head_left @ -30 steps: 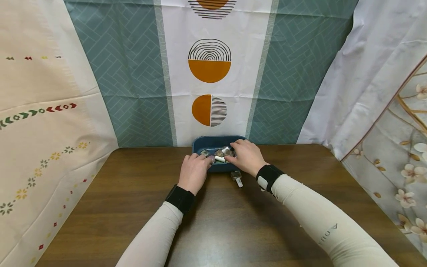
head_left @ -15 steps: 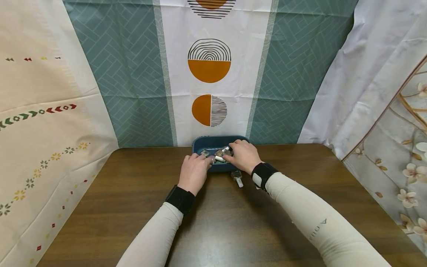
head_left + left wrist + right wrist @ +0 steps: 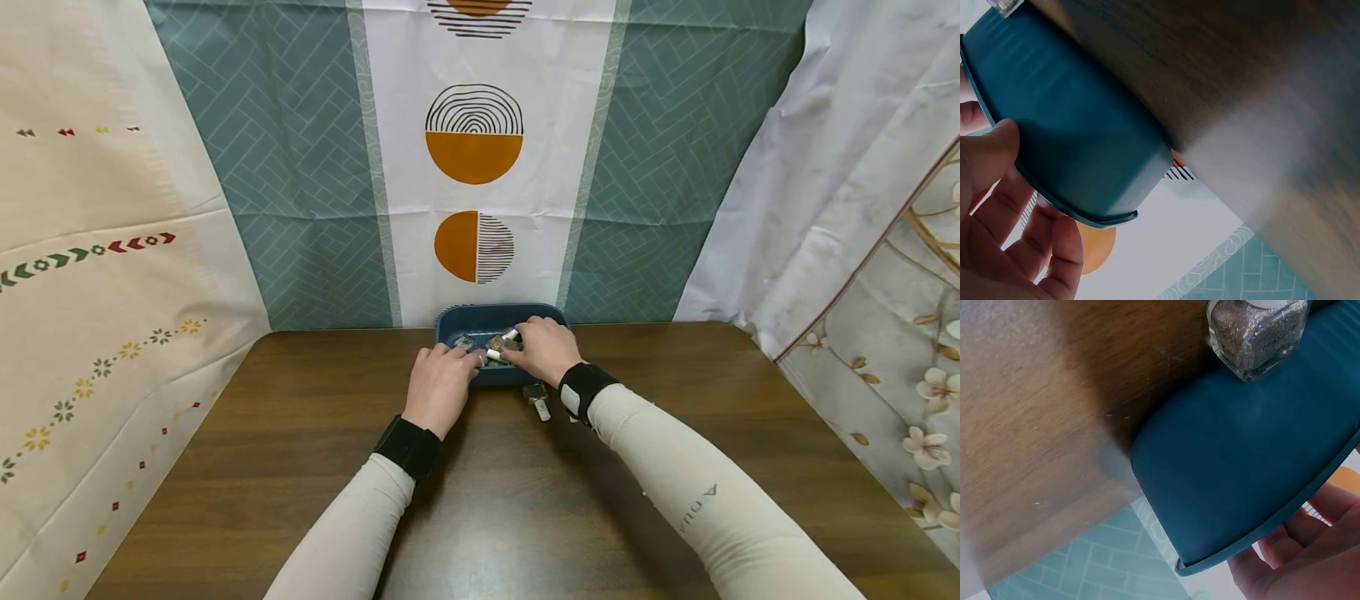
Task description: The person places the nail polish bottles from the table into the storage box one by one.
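A dark blue plastic bin [image 3: 501, 377] stands at the back of the table, holding several small glitter nail polish bottles [image 3: 495, 342] with white caps. My left hand [image 3: 438, 383] is at the bin's front left, its thumb at the rim in the left wrist view; its other fingers are bent beyond the rim. Beside those fingertips lies a purplish bottle [image 3: 480, 356]. From the right, my right hand [image 3: 546, 348] reaches over the rim, thumb and forefinger close to the white caps [image 3: 512, 334]. The bin's wall hides what the fingertips of either hand touch.
One glitter nail polish bottle [image 3: 537, 398] lies on the brown wooden table [image 3: 480, 500] against the bin's front wall; the right wrist view shows it close up [image 3: 1259, 334]. Part of another white thing [image 3: 574, 419] shows beneath the right wrist. Patterned cloths [image 3: 480, 167] hang behind and beside the table.
My right hand has moved slightly left, deeper over the bin, and the right forearm has swung left. The left hand and the bin have hardly moved.
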Motion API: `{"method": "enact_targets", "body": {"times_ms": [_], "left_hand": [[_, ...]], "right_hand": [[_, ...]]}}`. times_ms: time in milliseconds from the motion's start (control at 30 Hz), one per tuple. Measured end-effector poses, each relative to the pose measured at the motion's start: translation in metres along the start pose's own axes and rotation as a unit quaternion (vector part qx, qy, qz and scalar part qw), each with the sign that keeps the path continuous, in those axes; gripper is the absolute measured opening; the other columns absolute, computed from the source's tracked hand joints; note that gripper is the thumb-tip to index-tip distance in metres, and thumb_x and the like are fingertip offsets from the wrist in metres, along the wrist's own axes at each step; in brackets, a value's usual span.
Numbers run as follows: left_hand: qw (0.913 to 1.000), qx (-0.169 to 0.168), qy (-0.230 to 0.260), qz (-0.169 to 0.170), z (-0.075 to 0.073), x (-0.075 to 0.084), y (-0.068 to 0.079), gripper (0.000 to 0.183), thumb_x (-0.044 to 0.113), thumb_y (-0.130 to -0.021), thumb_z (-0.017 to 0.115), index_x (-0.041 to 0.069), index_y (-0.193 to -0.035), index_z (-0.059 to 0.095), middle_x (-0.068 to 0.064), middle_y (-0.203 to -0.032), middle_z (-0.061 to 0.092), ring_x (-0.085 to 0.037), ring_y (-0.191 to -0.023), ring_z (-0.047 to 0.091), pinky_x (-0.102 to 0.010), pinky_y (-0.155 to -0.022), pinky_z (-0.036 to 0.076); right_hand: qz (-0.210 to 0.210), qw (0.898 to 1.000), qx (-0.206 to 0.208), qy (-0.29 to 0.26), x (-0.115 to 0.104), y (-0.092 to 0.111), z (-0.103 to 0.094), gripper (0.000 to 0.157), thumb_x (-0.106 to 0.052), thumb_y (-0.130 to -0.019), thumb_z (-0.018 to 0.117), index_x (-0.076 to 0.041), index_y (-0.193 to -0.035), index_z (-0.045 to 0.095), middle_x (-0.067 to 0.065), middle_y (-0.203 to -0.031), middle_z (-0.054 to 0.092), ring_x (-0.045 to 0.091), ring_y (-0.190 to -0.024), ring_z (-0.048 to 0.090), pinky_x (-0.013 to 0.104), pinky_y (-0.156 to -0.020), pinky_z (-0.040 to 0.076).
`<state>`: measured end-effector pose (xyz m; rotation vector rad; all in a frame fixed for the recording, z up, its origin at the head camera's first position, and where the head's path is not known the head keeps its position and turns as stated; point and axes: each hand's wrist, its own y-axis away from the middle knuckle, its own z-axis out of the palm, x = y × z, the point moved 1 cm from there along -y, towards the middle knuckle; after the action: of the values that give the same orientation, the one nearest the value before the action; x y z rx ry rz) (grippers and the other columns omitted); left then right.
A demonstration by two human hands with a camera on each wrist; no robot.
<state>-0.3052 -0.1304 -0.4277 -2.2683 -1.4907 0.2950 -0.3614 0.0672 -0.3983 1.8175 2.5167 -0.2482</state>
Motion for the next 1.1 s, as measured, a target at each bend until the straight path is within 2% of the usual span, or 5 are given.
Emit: {"method": "enact_targets", "body": {"times_ms": [267, 567, 867, 1100], "left_hand": [[1.0, 0.003, -0.002, 0.003, 0.0001, 0.0004, -0.0002, 0.02, 0.025, -0.103, 0.082, 0.02, -0.121, 0.086, -0.005, -0.108, 0.082, -0.028, -0.092, 0.067, -0.044, -0.082, 0.05], [0.9999, 0.009, -0.003, 0.006, 0.0012, 0.0002, 0.0004, 0.02, 0.025, -0.102, 0.083, 0.02, -0.121, 0.086, -0.004, -0.107, 0.083, -0.027, -0.092, 0.068, -0.045, -0.083, 0.052], [0.9998, 0.017, 0.008, 0.009, -0.0001, 0.0006, 0.0012, 0.021, 0.024, -0.101, 0.084, 0.018, -0.121, 0.086, -0.006, -0.108, 0.083, -0.028, -0.091, 0.067, -0.045, -0.08, 0.051], [0.9998, 0.014, 0.01, 0.005, 0.0011, 0.0002, 0.0006, 0.022, 0.023, -0.101, 0.084, 0.018, -0.122, 0.086, -0.006, -0.109, 0.083, -0.029, -0.093, 0.068, -0.046, -0.083, 0.053]], "right_hand": [[0.002, 1.0, -0.01, -0.004, -0.0018, -0.0018, 0.0003, 0.053, -0.051, -0.103, 0.078, -0.005, -0.128, 0.08, 0.012, -0.11, 0.075, 0.031, -0.099, 0.069, 0.048, -0.084, 0.06], [0.008, 1.0, -0.017, -0.014, -0.0002, -0.0015, 0.003, 0.059, -0.053, -0.104, 0.076, -0.006, -0.139, 0.076, 0.014, -0.122, 0.075, 0.034, -0.113, 0.069, 0.052, -0.095, 0.059], [-0.002, 1.0, 0.002, -0.011, -0.0027, 0.0, 0.0035, 0.055, -0.049, -0.102, 0.08, -0.005, -0.134, 0.078, 0.014, -0.116, 0.075, 0.032, -0.104, 0.067, 0.049, -0.091, 0.058], [0.002, 1.0, -0.001, -0.004, -0.0033, -0.0011, 0.006, 0.061, -0.048, -0.103, 0.079, -0.003, -0.144, 0.072, 0.017, -0.13, 0.074, 0.036, -0.117, 0.068, 0.051, -0.102, 0.057]]}}
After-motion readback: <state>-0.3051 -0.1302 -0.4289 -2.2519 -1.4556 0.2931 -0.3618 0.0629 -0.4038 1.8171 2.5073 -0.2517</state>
